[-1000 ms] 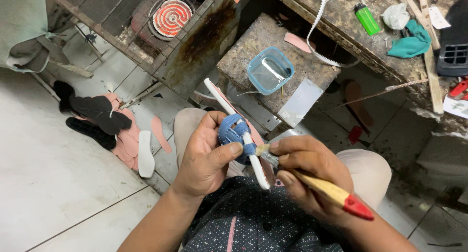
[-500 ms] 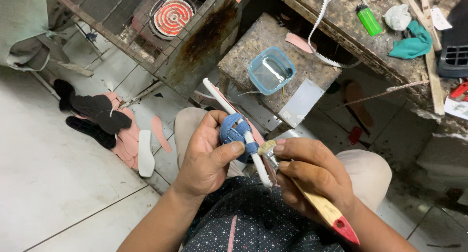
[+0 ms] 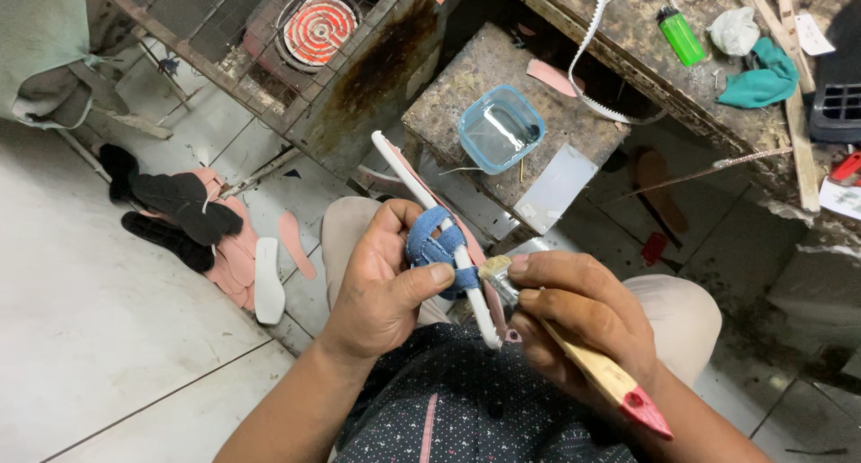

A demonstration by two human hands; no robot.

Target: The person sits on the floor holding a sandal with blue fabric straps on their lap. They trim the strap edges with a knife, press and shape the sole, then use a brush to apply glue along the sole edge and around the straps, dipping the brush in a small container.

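Sitting over a pale tiled floor (image 3: 81,337), the person works above the lap with both hands, and the surroundings set the terms for doing this well. A rough stone block serves as a small table (image 3: 466,77) just ahead of the knees, carrying a blue plastic tub (image 3: 500,128) of clear liquid, probably adhesive, within easy reach. To the left on the floor lies a heap of dark and pink cut insoles (image 3: 193,225).

Between the hands is the sandal sole (image 3: 421,190), a long white and pink piece held on edge, tilted away from the body. A blue denim strap (image 3: 435,243) crosses it near the middle. The left hand (image 3: 386,284) has its fingers clamped around sole and strap together, thumb pressed across the strap's near side.

The right hand (image 3: 583,315) has its fingers closed on a wooden brush (image 3: 583,355) with a red handle end, gripped low near the ferrule. The bristles (image 3: 493,268) touch the sole's edge just beside the strap.

Judging from this, good work here means short, light strokes kept to the seam where strap meets sole, since stray liquid would likely mark the denim. The low grip suits that control. The left thumb seems best kept firm so the strap does not slide, while staying off the wet patch.
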